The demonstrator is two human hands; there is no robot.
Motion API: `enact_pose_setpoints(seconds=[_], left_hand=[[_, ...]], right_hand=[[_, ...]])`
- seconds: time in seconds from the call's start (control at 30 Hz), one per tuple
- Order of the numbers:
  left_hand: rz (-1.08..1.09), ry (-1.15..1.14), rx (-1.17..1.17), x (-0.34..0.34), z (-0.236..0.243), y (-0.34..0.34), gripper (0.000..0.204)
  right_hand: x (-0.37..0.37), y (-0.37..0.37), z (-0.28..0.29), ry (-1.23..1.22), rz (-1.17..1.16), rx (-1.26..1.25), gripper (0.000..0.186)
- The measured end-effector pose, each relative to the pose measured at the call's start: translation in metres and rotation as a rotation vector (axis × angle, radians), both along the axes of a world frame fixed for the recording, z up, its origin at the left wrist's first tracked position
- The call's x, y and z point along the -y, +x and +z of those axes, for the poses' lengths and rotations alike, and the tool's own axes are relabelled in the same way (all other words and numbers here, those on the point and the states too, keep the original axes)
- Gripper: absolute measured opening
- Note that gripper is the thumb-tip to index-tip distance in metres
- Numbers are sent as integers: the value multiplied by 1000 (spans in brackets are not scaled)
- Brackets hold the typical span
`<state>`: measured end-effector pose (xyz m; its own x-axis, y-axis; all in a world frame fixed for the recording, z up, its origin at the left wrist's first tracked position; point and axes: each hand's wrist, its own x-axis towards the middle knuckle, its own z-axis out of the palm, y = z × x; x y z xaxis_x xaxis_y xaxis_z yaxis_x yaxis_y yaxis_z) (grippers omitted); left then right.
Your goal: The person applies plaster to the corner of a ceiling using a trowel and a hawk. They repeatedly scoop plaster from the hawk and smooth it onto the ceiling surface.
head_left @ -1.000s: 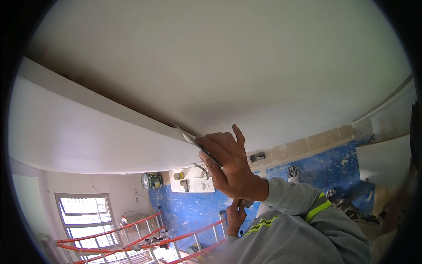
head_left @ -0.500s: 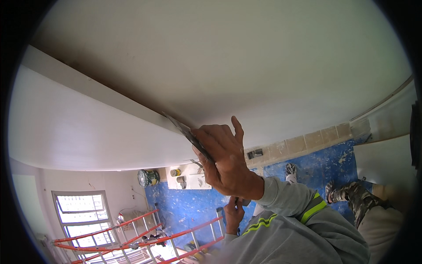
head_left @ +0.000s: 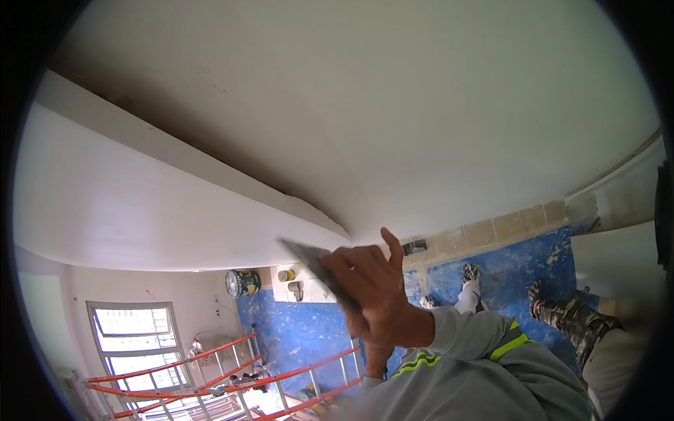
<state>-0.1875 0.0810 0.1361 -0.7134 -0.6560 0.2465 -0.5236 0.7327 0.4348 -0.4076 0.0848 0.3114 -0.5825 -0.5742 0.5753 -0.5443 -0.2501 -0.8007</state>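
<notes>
In my right hand is a putty knife, its wide, flat grey blade tilted up to the left and clear of the wall. My fingers close along it, with the little finger raised. Beyond the blade runs a white wall edge, its lower end roughly outlined beside the large pale wall surface. Below the right hand, my left hand shows only its wrist and a bit of its back. Its fingers, and anything in them, are hidden behind the right hand.
An orange ladder leans at lower left near a window. Blue sheeting covers the floor, with a bucket and small cans by the wall. At right, another person's camouflage-trousered leg stands near a pale board.
My right hand has drawn the putty knife off the wall edge, down and slightly right. The lower end of the edge now shows. My left hand has become mostly covered.
</notes>
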Motion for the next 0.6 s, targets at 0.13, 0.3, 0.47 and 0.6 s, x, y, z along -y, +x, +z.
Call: enact_pose_setpoints(seconds=[0.13,0.3,0.47,0.6], left_hand=[[151,457,21,-7,-15,10,17],[190,495,27,-9,-17,16,17],[196,458,39,-8,0,8,17],[203,490,-2,-5,-6,13,16]], right_hand=[[24,-16,-26,-22,-112,79,37],[24,-28,-7,-44,-153,-18,34],[30,-34,12,-82,-155,-113,52],[42,-32,16,-89,-176,-109,48]])
